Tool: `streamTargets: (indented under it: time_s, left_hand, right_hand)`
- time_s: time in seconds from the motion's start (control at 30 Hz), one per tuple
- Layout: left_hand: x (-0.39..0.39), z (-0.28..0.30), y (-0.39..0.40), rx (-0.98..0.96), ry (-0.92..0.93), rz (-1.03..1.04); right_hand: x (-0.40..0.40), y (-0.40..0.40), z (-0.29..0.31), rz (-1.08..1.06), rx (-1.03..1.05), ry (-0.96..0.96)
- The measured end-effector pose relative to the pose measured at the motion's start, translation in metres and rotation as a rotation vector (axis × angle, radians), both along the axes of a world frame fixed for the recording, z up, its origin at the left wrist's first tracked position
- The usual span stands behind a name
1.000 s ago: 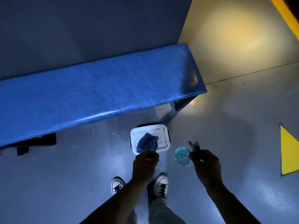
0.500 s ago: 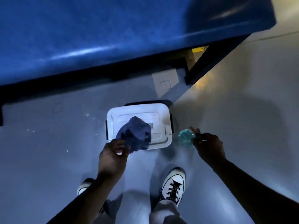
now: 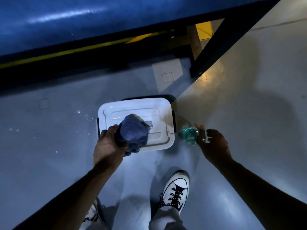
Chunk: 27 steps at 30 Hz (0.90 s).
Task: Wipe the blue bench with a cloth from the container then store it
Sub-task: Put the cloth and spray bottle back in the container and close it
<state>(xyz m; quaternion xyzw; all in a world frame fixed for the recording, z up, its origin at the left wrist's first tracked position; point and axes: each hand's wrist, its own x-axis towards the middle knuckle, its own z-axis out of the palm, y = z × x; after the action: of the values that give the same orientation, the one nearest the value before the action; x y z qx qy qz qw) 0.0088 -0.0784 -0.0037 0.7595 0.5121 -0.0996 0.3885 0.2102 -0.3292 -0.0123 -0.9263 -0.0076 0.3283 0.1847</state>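
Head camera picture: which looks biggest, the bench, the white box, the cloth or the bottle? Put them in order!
1. Bench, though only part shows.
2. White box.
3. Cloth, held in the left hand nearer the camera, so it may look bigger than it is.
4. Bottle, partly hidden by the right hand.

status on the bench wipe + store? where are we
Near the end or the very start; the frame can't settle whether wiping happened. In hand: left hand grips the bunched blue cloth over the white container, whose lid is on; right hand holds a spray bottle beside it. Left: open the lid, stow the cloth.
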Motion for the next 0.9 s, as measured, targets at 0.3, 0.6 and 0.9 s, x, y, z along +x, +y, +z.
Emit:
streamTargets:
  time_s: [0.3, 0.6, 0.9]
  left_hand:
    - [-0.077, 0.01, -0.057, -0.189, -0.038, -0.019]
    - [-0.107, -0.072, -0.073, -0.06, 0.044, -0.175]
    - [-0.082, -0.026, -0.027, 0.108, -0.249, 0.138]
  right_hand:
    - [-0.051, 0.013, 0.036, 0.093, 0.098, -0.009]
    - [-0.062, 0.067, -0.021, 0.109, 0.242, -0.031]
    - [-0.055, 0.086, 0.001, 0.078, 0.158, -0.084]
